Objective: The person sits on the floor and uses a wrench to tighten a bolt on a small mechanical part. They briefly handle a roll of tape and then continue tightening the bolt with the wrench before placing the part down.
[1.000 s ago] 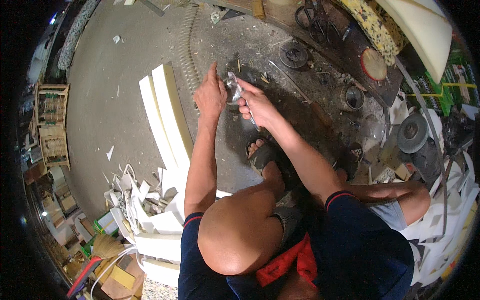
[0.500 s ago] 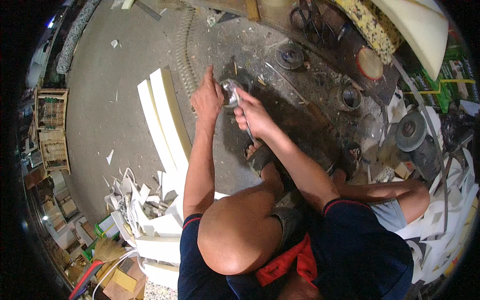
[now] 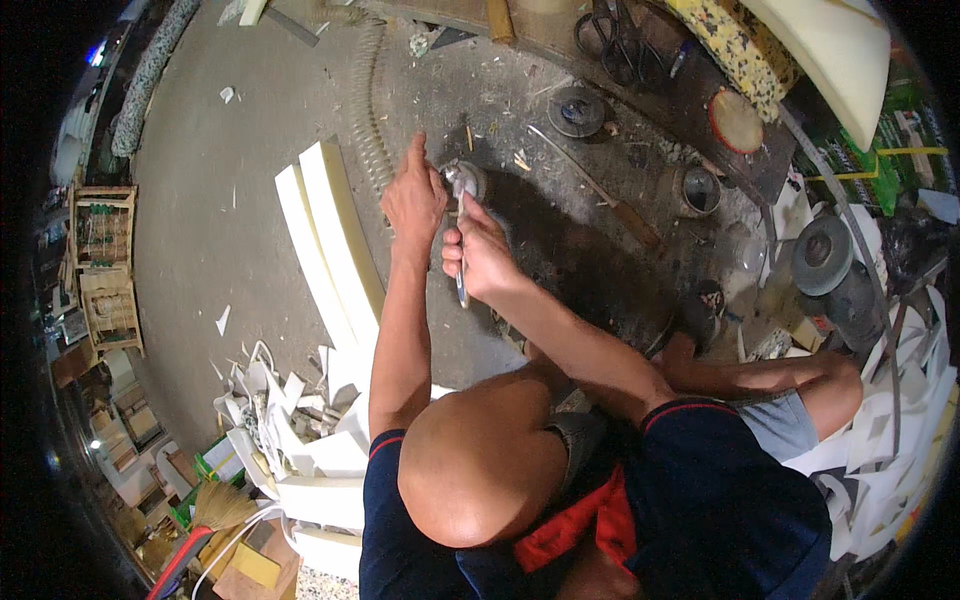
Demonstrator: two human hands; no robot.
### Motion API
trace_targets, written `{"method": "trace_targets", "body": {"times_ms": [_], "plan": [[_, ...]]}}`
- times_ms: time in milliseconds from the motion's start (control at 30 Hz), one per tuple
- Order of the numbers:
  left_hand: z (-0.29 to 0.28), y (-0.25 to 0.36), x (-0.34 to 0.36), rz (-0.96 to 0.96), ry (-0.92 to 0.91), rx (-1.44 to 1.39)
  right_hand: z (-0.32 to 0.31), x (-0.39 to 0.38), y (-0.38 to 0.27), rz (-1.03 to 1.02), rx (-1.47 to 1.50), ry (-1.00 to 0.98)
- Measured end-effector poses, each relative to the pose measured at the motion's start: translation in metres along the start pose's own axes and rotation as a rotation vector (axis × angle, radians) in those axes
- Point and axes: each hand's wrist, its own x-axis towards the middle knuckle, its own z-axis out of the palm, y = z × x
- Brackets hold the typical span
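Observation:
My right hand (image 3: 478,255) grips a slim silvery metal tool (image 3: 463,290), its upper end at a round metal fitting (image 3: 463,175) on or just above the floor. My left hand (image 3: 412,195) is beside the fitting with its index finger extended and the others curled against the fitting. The fitting is partly hidden by my hands and the tool. Just beyond my left hand, a coiled hose (image 3: 371,110) runs up the floor. Two long cream foam strips (image 3: 330,230) lie at the left of my left forearm.
A long blade with wooden handle (image 3: 625,215), a metal disc (image 3: 577,110) and a cup (image 3: 701,188) lie to the right. Beyond are scissors (image 3: 630,50) and a red-rimmed round object (image 3: 735,122). Foam scraps (image 3: 290,410) pile lower left; a wooden rack (image 3: 105,235) stands far left.
My right hand has moved left and downward in the picture, and the tool now points more nearly straight up and down. My left hand has shifted slightly.

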Motion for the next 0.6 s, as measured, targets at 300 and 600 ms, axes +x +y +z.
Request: {"method": "trace_targets", "body": {"times_ms": [300, 600], "plan": [[0.002, -0.003, 0.000, 0.035, 0.058, -0.013, -0.004, 0.002, -0.008, 0.005, 0.034, -0.142], [-0.001, -0.001, -0.002, 0.037, 0.045, -0.044, -0.046, -0.024, -0.020, -0.126, -0.445, -0.094]]}}
